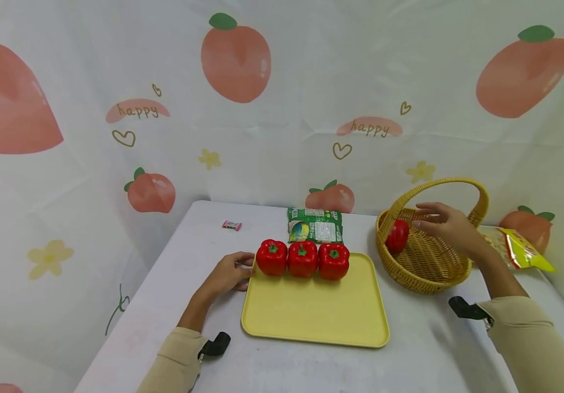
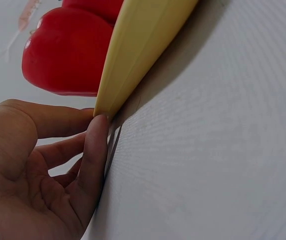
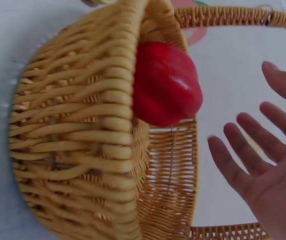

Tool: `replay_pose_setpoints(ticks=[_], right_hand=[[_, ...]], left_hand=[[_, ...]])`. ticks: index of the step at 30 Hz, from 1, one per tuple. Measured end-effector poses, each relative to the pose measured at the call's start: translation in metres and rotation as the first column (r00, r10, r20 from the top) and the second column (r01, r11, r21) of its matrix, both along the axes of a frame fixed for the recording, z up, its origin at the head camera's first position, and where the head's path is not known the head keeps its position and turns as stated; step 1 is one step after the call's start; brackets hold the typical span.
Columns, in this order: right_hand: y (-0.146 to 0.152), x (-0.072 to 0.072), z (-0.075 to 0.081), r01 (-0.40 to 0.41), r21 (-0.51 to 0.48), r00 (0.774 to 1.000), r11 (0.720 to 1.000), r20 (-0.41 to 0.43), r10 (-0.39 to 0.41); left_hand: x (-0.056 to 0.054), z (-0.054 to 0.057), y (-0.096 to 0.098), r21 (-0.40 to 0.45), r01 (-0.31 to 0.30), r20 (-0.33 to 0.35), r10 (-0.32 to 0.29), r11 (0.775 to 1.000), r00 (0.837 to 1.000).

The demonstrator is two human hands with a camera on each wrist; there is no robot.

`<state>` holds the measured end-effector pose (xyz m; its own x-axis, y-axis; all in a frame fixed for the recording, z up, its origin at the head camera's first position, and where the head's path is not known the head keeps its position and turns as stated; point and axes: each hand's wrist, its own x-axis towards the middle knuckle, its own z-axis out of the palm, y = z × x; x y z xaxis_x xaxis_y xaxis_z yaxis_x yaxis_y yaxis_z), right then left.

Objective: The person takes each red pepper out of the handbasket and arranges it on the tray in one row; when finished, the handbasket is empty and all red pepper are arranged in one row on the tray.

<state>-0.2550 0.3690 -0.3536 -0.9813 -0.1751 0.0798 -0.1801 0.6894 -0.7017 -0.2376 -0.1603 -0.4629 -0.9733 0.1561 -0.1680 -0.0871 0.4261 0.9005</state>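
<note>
My left hand [image 1: 227,273] is at the far left corner of a yellow tray [image 1: 311,311]. In the left wrist view, its thumb and a finger pinch the tray's rim [image 2: 133,50]. Three red bell peppers [image 1: 303,261] with green stems stand in a row along the tray's far side. A fourth red bell pepper [image 1: 397,238] lies inside the woven basket [image 1: 403,277], against its left wall. Over the basket, my right hand [image 1: 449,226] has its fingers spread and holds nothing. The right wrist view shows a gap between those fingers and the pepper [image 3: 167,85].
Behind the tray lies a green packet [image 1: 315,225]. A small pink wrapped candy [image 1: 232,225] is at the table's back left. Right of the basket sits a yellow snack bag [image 1: 520,248]. The basket's tall handle [image 1: 439,181] arches up behind my right hand.
</note>
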Motion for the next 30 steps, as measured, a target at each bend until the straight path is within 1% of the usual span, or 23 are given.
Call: replay_pose_setpoints(ticks=[3,6,9,14,18,23,26,30], right_hand=[[0.002,-0.010,0.000,-0.023,-0.037,0.996,0.999,0.081,0.026],[0.003,-0.019,-0.002,-0.044,-0.071,0.987,0.997,0.154,0.054],[0.003,-0.025,-0.006,-0.053,-0.079,0.977,0.995,0.202,0.068],[0.003,-0.034,-0.014,-0.056,-0.056,0.968,0.997,0.241,0.068],[0.003,-0.038,-0.022,-0.048,-0.083,0.958,0.995,0.278,0.070],[0.001,-0.040,-0.027,-0.051,-0.114,0.944,0.992,0.319,0.085],[-0.002,-0.040,-0.029,-0.060,-0.115,0.937,0.992,0.335,0.096],[-0.005,-0.040,-0.031,-0.050,-0.097,0.935,0.994,0.345,0.081]], left_hand=[[-0.001,-0.001,0.000,0.008,0.001,0.001,-0.001,1.000,1.000],[-0.001,-0.002,0.000,0.009,0.001,0.002,-0.001,1.000,1.000],[0.000,-0.002,0.000,0.009,-0.002,0.005,0.002,1.000,1.000],[0.000,-0.002,0.001,-0.001,-0.008,-0.001,0.008,1.000,1.000],[0.000,-0.002,0.000,-0.008,-0.011,-0.005,0.011,1.000,1.000],[0.000,-0.001,0.001,-0.007,-0.014,0.000,0.014,1.000,1.000],[0.000,-0.001,0.001,-0.007,-0.015,0.002,0.015,1.000,1.000],[0.000,-0.001,0.002,-0.007,-0.016,0.005,0.016,1.000,1.000]])
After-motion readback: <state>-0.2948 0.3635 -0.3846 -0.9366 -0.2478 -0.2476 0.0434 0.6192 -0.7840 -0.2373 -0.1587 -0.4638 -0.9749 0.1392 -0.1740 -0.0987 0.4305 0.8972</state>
